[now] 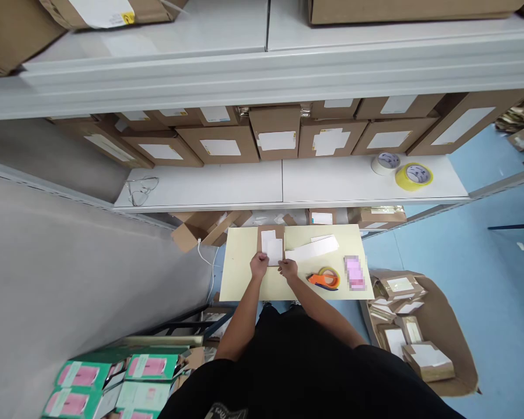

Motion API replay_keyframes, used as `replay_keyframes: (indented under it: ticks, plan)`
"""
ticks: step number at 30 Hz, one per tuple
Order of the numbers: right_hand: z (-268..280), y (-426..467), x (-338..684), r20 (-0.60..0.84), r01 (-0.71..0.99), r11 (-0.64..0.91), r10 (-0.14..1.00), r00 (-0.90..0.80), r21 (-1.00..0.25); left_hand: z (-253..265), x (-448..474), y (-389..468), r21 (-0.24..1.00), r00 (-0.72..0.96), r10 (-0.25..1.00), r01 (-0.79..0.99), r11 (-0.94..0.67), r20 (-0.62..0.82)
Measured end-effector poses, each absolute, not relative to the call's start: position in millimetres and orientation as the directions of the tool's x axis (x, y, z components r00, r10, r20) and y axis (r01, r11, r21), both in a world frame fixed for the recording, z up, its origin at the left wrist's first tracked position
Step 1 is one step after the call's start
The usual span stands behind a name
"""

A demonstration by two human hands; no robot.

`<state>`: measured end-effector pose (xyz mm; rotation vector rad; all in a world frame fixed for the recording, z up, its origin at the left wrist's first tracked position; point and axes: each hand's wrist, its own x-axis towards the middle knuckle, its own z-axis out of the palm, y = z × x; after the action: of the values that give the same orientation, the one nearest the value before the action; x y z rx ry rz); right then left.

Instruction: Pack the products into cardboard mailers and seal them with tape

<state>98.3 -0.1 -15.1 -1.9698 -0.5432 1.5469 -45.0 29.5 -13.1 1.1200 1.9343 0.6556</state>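
A small brown cardboard box (280, 231) lies at the back middle of a pale yellow table (240, 279). On its top are white paper labels (274, 249), one overlapping another. My left hand (259, 265) is at the lower left corner of the nearer label, fingers closed on its edge. At the lower right corner, my right hand (287, 268) pinches the same label. Right of the box lie white label strips (314, 248). Closer to me rests an orange tape dispenser (325, 280) with a yellow roll, and beside it a pink blurred item (354, 272).
Behind the table, a white shelf (209, 185) holds labelled cardboard boxes (220, 142), a white tape roll (385, 163) and a yellow tape roll (413, 176). A large carton (456, 349) of small parcels stands at right. Green and pink boxes (146, 366) sit lower left, near a grey wall.
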Motion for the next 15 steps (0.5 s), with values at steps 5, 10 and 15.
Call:
replay_keyframes:
  ticks: [5,10,15]
  plan:
    - [-15.7,1.7,97.0,-0.751,-0.004,-0.773,0.616,0.240,-0.635,-10.5,-47.4,30.1,0.721,-0.259,0.882,0.507,0.472,-0.395]
    - [-14.5,7.5,98.1,-0.773,0.057,-0.799,0.595,0.218,-0.599,-8.0,-49.4,28.1,0.694,-0.192,0.898,0.577,0.431,-0.397]
    - [-6.9,3.6,104.8,-0.765,0.178,-0.804,0.595,0.245,-0.568,-8.3,-54.8,25.5,0.657,-0.123,0.928,0.674,0.337,-0.351]
